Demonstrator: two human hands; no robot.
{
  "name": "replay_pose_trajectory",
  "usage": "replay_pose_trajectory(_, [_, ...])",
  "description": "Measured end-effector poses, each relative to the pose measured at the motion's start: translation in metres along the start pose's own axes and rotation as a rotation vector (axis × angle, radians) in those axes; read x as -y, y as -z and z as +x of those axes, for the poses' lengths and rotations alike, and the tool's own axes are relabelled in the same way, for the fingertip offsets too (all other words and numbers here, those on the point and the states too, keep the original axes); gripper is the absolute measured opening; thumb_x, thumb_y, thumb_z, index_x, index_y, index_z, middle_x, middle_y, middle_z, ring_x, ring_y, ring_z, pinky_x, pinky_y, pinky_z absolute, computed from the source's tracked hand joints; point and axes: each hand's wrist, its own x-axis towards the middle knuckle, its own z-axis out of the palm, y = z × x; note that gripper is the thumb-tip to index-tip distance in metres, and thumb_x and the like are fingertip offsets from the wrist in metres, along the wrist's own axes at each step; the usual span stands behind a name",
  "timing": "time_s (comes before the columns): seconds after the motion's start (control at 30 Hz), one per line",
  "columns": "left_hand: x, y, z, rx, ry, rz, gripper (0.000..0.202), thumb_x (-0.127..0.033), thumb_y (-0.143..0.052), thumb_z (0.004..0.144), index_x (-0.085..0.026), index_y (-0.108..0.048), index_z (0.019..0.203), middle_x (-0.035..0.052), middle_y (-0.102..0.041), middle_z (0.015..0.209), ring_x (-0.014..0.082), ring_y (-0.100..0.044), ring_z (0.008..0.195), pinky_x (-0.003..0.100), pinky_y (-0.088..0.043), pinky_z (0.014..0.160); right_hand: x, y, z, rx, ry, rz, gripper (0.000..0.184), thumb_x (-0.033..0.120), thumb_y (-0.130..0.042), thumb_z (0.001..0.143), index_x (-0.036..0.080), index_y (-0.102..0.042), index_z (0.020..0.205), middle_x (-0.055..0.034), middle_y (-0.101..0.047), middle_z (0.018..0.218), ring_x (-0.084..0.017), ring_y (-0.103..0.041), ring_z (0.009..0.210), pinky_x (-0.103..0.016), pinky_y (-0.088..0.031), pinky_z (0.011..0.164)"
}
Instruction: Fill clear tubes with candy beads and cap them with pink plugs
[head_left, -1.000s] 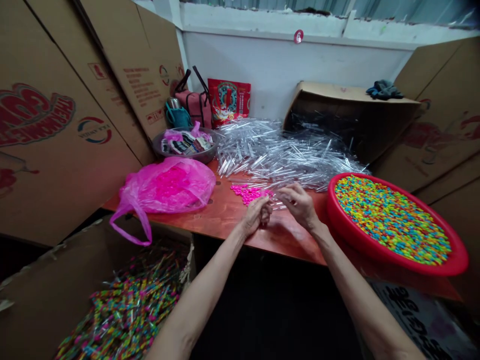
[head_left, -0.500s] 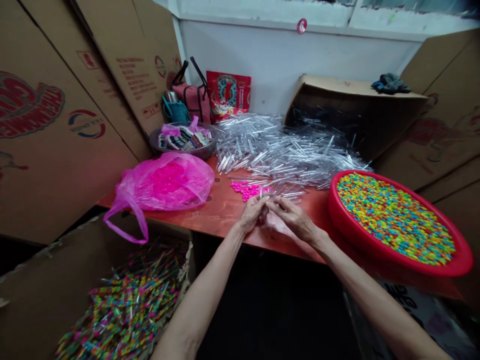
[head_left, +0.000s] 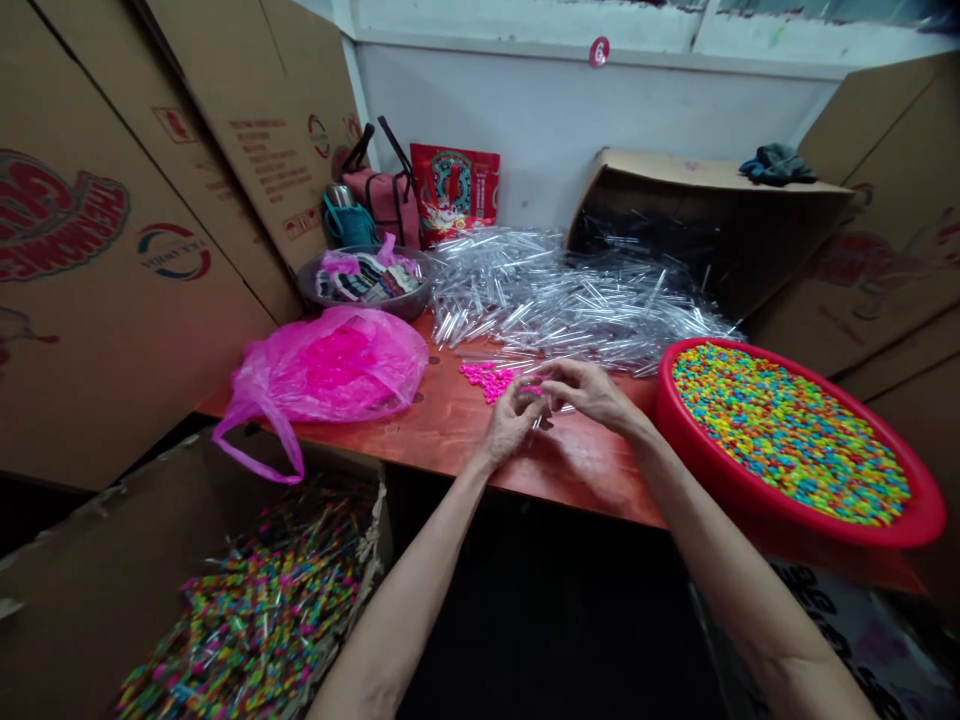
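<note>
My left hand and my right hand meet over the red-brown table, fingers pinched together around thin clear plastic tubes. Just beyond the fingertips lies a small heap of pink caps. Behind it spreads a big pile of clear tubes. To the right of my right hand stands a red basin full of small multicoloured candies.
A pink plastic bag lies on the table's left. A metal bowl and bags stand at the back left. A cardboard box of filled tubes sits low left. Cardboard walls rise on both sides, an open carton at the back.
My right hand came in from the tube pile to meet my left, then both lifted slightly towards the pink caps. The view shifted a little.
</note>
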Motion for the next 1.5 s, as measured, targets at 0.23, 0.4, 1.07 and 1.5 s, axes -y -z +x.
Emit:
replay_pose_trajectory(0.23, [-0.012,0.002,0.001,-0.158,0.119,-0.184,0.066,-0.049,-0.087,0.073,-0.020,-0.054,0.123,-0.0032,-0.066,0.080,0.0130,-0.065,0.058,0.025,-0.054,0.051,-0.042,0.027,-0.021,0.029,-0.044,-0.830,0.028,0.013,-0.059,0.087,0.018,-0.073,0.111,-0.0113,-0.066,0.114,-0.021,-0.064,0.092,-0.031,-0.048,0.080])
replay_pose_trajectory(0.4, [-0.015,0.000,0.002,-0.158,0.111,-0.232,0.061,-0.043,-0.093,0.066,-0.018,-0.059,0.110,-0.0075,-0.059,0.068,0.0070,-0.053,0.049,0.021,-0.045,0.047,-0.054,0.028,-0.031,0.206,-0.193,-1.141,0.034,0.005,-0.055,0.086,0.014,-0.066,0.117,-0.0150,-0.059,0.122,-0.023,-0.061,0.101,-0.029,-0.044,0.080])
replay_pose_trajectory(1.07, [0.000,-0.003,0.001,-0.079,0.016,0.028,0.040,-0.035,-0.091,0.069,-0.018,-0.059,0.086,-0.0039,-0.063,0.071,0.0095,-0.059,0.060,0.023,-0.049,0.062,0.034,0.033,0.041,0.396,-0.031,-0.376,0.031,0.030,-0.071,0.087,0.017,-0.066,0.114,-0.0008,-0.071,0.080,-0.014,-0.062,0.065,-0.024,-0.045,0.061])
replay_pose_trajectory(1.5, [-0.014,0.004,0.003,-0.209,0.223,-0.206,0.045,-0.045,-0.093,0.062,-0.016,-0.066,0.082,-0.0031,-0.063,0.062,0.0076,-0.054,0.048,0.022,-0.044,0.049,-0.067,0.039,-0.031,0.039,-0.126,-1.079,0.026,0.003,-0.052,0.087,0.017,-0.068,0.102,-0.0121,-0.062,0.115,-0.018,-0.061,0.087,-0.026,-0.042,0.071])
